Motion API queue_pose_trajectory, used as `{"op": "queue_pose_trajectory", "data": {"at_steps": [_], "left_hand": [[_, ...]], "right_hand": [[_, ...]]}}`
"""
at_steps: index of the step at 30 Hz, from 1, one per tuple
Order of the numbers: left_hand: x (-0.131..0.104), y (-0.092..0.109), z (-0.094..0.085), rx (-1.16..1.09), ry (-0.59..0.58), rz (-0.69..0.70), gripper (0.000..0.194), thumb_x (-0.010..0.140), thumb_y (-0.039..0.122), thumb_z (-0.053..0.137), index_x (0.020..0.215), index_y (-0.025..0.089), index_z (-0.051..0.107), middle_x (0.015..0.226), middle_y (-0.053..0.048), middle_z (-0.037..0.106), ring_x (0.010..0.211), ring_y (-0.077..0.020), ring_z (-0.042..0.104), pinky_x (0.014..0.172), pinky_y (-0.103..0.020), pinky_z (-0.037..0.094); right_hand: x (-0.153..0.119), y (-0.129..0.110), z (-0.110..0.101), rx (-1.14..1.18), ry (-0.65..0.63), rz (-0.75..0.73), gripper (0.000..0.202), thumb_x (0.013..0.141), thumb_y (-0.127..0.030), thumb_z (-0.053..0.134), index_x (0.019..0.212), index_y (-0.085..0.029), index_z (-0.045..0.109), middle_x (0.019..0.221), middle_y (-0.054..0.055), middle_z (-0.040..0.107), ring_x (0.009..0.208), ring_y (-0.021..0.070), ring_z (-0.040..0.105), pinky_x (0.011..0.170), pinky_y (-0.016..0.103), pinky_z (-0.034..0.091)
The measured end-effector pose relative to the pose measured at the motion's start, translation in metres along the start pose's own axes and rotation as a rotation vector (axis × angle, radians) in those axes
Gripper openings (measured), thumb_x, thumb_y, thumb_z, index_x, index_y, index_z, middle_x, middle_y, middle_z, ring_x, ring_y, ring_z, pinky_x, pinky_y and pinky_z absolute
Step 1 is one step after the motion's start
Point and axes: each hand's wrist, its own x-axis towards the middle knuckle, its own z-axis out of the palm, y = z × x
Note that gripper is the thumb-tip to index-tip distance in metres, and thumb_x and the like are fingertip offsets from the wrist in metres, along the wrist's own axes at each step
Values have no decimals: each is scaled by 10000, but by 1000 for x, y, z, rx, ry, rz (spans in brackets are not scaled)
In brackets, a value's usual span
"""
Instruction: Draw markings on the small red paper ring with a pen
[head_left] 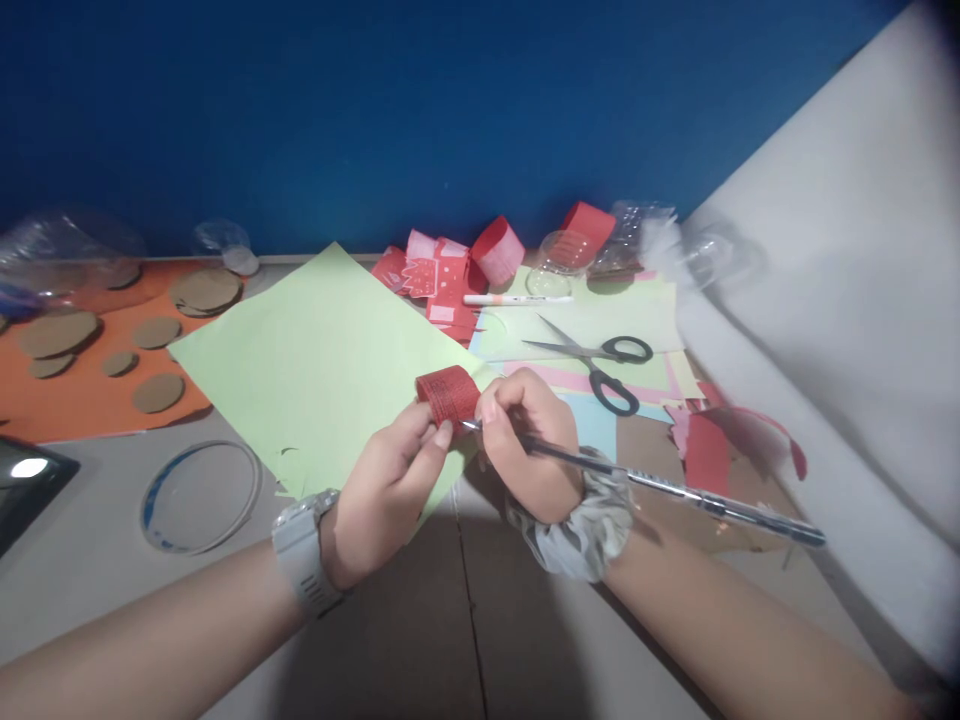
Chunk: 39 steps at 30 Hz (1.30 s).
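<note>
My left hand [397, 475] holds a small red paper roll [448, 395] between thumb and fingers, with dark marks on its surface. A long dark pen [697, 495] is pinched in my right hand [529, 435], its tip at the lower right edge of the roll. Both hands are close together over the near corner of a light green sheet [322, 360]. Beyond the roll lie red and pink paper pieces [450, 285] and a white marker [517, 299]. Black-handled scissors [600, 355] rest open on stacked coloured paper [645, 300] to the right.
Cardboard discs [60, 333] lie on orange paper [112, 410] at the left. A tape ring [199, 497] and a dark device [30, 490] are nearer. Clear plastic pieces [562, 262] stand along the blue wall [450, 120]. Red scraps [706, 455] lie by the white wall [862, 300].
</note>
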Motion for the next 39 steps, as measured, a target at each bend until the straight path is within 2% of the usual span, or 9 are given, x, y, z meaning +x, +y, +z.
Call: {"op": "queue_pose_trajectory", "data": {"at_steps": [7,12,19,24,31,35,39], "left_hand": [[0,-1,-1,7,17,-14,342,1008,293,455,1289,178,614,1227,-53,695,1116,-209,610,978,-290,423],[0,-2,1,-37,11,0,335,1011,286,454,1288,187,614,1229,-39,695,1131,-193,606,997,-273,420],[1,1,1,-35,16,-16,332,1010,273,453,1282,182,621,1241,-41,694,1144,-190,604,1010,-267,417],[1,2,0,-54,12,-19,332,1009,274,453,1275,179,626,1240,-45,698,1147,-201,606,1007,-282,424],[1,4,0,-68,20,-31,326,1004,274,466,1270,203,641,1237,-34,702,1150,-204,608,1017,-287,427],[0,4,0,-78,14,-4,328,1008,270,461,1280,204,633,1257,-33,691,1161,-196,600,1024,-275,417],[-2,8,1,-77,57,4,333,1008,302,463,1274,208,640,1274,-32,684,1182,-209,590,1036,-281,414]], "right_hand": [[1,-1,-4,-74,-89,-54,214,885,-121,527,730,-212,410,658,-55,477,557,81,400,526,220,335],[2,0,-3,-60,-40,-16,213,908,-163,515,741,-217,396,628,-65,437,519,78,369,502,224,315],[3,-3,-6,-125,-134,-67,203,849,-86,532,738,-215,422,680,-53,520,578,83,439,544,217,353],[3,-2,-5,-123,-91,-53,191,867,-100,514,750,-218,421,660,-61,498,547,79,419,520,220,331],[3,-2,-7,-140,-149,-80,210,853,-103,534,720,-219,419,684,-50,527,582,94,454,550,239,359],[0,-1,-4,-15,-89,-102,214,853,-74,525,741,-222,419,695,-48,514,564,88,439,531,239,350],[-3,-1,1,132,17,-190,233,819,-9,498,775,-229,435,716,-33,515,524,89,420,497,255,341]]}}
